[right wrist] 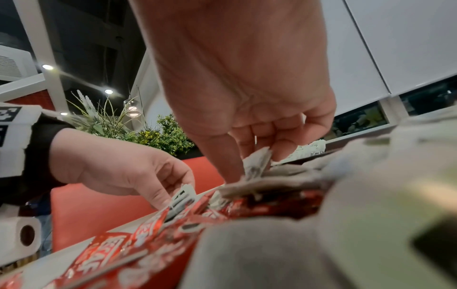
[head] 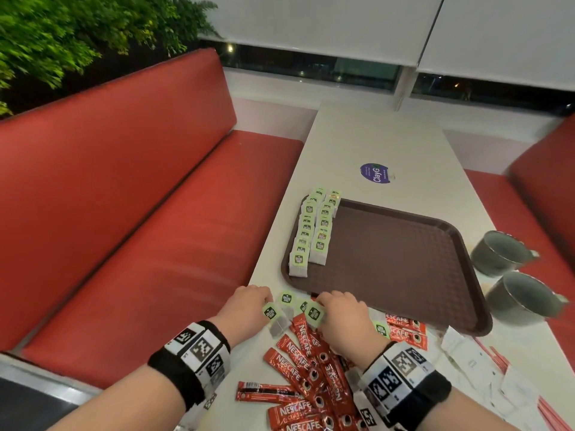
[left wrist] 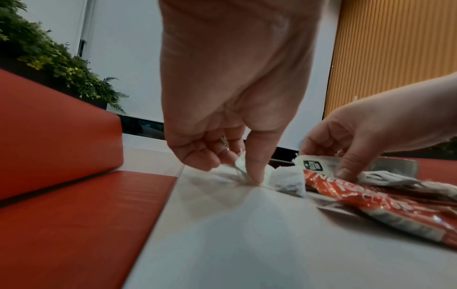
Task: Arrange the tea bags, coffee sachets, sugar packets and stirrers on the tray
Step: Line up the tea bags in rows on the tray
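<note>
Two rows of green-tagged tea bags (head: pixel 311 234) stand along the left side of the brown tray (head: pixel 398 262). Just in front of the tray lie loose tea bags on a heap of red Nescafe coffee sachets (head: pixel 308 368). My left hand (head: pixel 267 302) pinches one tea bag (head: pixel 271 313) between thumb and fingers; its pinch on the tag (left wrist: pixel 241 168) shows in the left wrist view. My right hand (head: pixel 321 302) pinches another tea bag (head: pixel 314 314), seen upright between its fingers (right wrist: pixel 256 166). White sugar packets (head: pixel 473 362) and red stirrers (head: pixel 501 359) lie at the right.
Two grey mugs (head: pixel 501 253) (head: pixel 525 300) stand right of the tray, close to the table edge. A round purple sticker (head: pixel 376 173) lies beyond the tray. Red bench seats (head: pixel 155 213) flank the narrow white table on both sides.
</note>
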Demonstrator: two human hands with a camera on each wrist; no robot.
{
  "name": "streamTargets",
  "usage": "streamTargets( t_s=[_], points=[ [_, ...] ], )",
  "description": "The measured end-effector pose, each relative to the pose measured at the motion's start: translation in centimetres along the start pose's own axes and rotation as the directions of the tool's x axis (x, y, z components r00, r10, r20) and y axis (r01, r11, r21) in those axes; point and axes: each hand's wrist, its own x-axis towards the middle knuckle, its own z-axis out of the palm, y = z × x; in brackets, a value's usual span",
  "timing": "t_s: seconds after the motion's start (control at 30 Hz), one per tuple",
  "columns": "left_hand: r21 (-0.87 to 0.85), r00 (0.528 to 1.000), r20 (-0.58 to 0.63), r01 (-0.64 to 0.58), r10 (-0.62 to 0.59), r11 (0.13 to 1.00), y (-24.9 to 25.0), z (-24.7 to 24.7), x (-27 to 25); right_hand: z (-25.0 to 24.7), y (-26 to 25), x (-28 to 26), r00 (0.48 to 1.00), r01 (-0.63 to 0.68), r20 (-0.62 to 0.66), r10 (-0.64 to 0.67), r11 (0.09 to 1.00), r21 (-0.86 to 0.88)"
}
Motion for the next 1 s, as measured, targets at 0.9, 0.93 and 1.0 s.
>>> streamTargets(
  t_s=[0.9,0.93,1.0],
  points=[
    [-0.922,0.916,0.381,0.367,0.124,0.121,2.4,-2.1,-2.3,-1.1,-0.3,-0.1,0.994,-0.076,0.103,-0.032,0.482,0.873],
    [-0.921,0.909,0.386,0.369,0.159,0.124,2.6,-1.9,-2.4,-1.0,-0.6,-0.1,0.993,-0.076,0.111,-0.049,0.463,0.883],
    [-0.919,0.912,0.386,0.369,0.135,0.138,2.7,-1.4,-2.1,-0.9,-1.0,0.1,0.993,-0.074,0.108,-0.036,0.517,0.853]
  ],
)
